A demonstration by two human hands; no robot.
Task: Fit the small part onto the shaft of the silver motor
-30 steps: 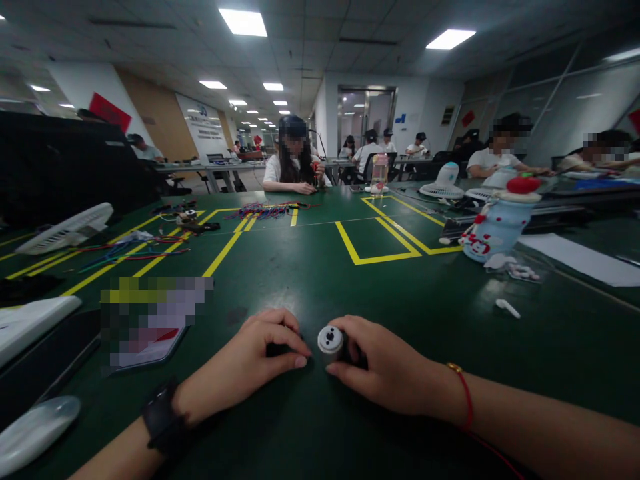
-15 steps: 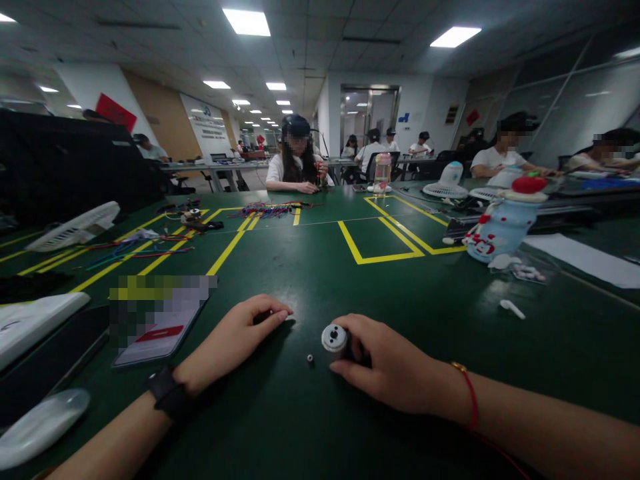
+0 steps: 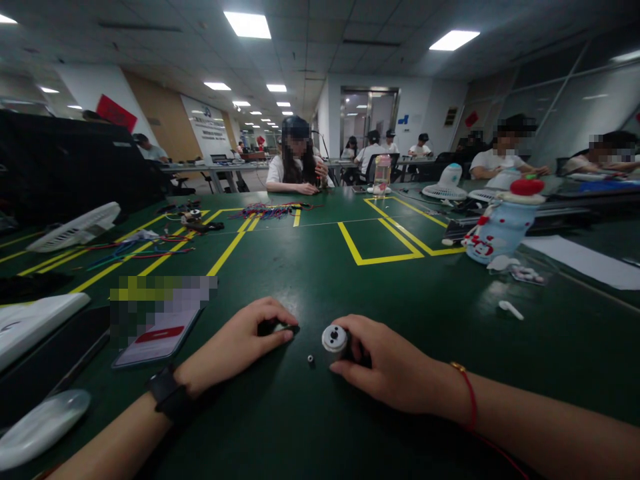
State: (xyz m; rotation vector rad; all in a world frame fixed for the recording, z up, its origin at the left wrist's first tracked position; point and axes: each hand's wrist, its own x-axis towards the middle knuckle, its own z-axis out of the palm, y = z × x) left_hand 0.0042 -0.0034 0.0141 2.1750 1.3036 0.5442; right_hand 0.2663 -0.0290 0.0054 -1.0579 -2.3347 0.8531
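right hand (image 3: 387, 363) closed around a small grey cylindrical motor (image 3: 335, 339) on the green table (image 3: 350, 280). left hand (image 3: 240, 340) beside it, fingers pinched on a small dark part. tiny ring (image 3: 311, 359) lies between them. open-plan workroom.

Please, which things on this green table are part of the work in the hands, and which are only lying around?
In the work:
- small grey cylinder with white end cap, held by right hand
- tiny dark ring
- small dark part under left hand

Lying about:
- phone
- white earbud
- pale blue bottle
- coloured wires
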